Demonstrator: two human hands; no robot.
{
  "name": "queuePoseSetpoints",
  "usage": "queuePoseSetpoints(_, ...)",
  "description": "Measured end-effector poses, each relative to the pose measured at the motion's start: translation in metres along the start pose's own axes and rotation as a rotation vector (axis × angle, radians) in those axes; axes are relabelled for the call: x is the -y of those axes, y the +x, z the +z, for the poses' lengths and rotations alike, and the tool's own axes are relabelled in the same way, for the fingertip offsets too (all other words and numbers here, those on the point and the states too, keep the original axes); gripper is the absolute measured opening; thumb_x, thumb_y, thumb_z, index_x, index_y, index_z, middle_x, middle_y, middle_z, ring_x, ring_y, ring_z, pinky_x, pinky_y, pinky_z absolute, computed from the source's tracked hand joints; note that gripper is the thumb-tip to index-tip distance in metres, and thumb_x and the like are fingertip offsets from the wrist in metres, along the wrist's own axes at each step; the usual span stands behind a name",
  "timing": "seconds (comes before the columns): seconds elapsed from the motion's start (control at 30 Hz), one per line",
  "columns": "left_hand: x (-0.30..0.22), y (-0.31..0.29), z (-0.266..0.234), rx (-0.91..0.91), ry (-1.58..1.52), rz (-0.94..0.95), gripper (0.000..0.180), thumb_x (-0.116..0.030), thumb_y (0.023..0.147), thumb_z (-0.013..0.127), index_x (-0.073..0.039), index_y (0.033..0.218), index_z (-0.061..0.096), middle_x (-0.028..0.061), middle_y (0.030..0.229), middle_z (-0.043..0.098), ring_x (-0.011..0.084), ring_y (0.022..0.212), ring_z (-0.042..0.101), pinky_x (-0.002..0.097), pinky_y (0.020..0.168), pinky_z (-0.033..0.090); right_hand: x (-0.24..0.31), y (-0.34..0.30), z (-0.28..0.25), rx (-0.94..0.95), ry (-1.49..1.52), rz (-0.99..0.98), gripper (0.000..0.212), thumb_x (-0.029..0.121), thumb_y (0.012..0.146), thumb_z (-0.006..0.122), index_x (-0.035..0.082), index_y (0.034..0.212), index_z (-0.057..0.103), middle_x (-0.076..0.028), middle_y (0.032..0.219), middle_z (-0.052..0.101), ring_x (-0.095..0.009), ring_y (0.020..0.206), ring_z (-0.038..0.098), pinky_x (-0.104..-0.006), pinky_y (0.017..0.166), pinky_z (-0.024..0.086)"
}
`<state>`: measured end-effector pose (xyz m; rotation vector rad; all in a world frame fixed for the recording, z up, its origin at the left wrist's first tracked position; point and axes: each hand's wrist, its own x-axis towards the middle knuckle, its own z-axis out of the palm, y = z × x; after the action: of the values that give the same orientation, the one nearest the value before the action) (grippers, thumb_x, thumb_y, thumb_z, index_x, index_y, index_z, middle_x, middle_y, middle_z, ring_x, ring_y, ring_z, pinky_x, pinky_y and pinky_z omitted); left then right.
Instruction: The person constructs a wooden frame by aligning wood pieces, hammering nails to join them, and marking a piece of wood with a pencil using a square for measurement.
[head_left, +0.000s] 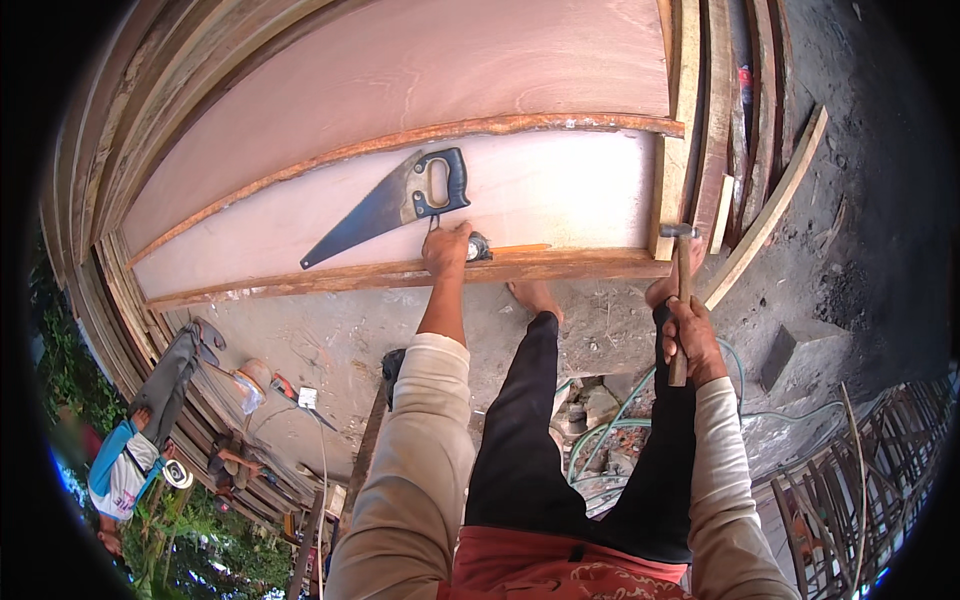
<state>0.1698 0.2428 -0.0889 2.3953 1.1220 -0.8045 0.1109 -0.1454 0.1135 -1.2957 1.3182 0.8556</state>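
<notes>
My right hand point(692, 335) is wrapped round the wooden handle of a hammer point(684, 270). The hammer's metal head is up by the corner of a wooden frame point(560, 264). Over the frame's near rail, my left hand point(447, 250) has its fingers curled together; what they hold, if anything, is hidden. Right beside it sits a round, dark and silver tape measure point(479, 247). A thin orange pencil point(522, 248) lies along the rail. Beyond my left hand, a handsaw point(385, 210) with a black handle rests on the pale plywood panel point(580, 185), its tip pointing left.
Stacked timber point(715, 100) stands at the right, with a loose plank point(775, 210) slanting over the ground. A green hose point(600, 440) runs between rubble near my legs. A concrete block point(800, 350) sits at right. Another person point(130, 460) is at the lower left.
</notes>
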Motion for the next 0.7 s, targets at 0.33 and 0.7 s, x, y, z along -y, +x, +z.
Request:
queuePoseSetpoints(0.33,-0.006,0.032,0.03,0.02,-0.535,-0.076,0.02,-0.012,0.083,0.07,0.006,0.089,0.07,0.018,0.087,0.073,0.0267,0.081,0.071,0.0378,0.073,0.055,-0.032,0.009,0.012,0.035,0.269,0.044,0.027,0.032,0.102,0.056,0.013,0.118,0.045,-0.002,0.065,0.05,-0.014,0.037,0.046,-0.033,0.033,0.042)
queuePoseSetpoints(0.7,-0.07,-0.153,0.006,0.408,-0.465,0.295,0.01,0.0,0.087,0.06,-0.007,0.091,0.054,0.0067,0.074,0.064,0.0141,0.058,0.061,0.0284,0.052,0.055,-0.105,-0.027,0.031,0.23,0.892,-0.064,0.025,0.027,0.104,0.054,0.008,0.116,0.043,-0.002,0.067,0.049,-0.014,0.04,0.049,-0.0329,0.036,0.045)
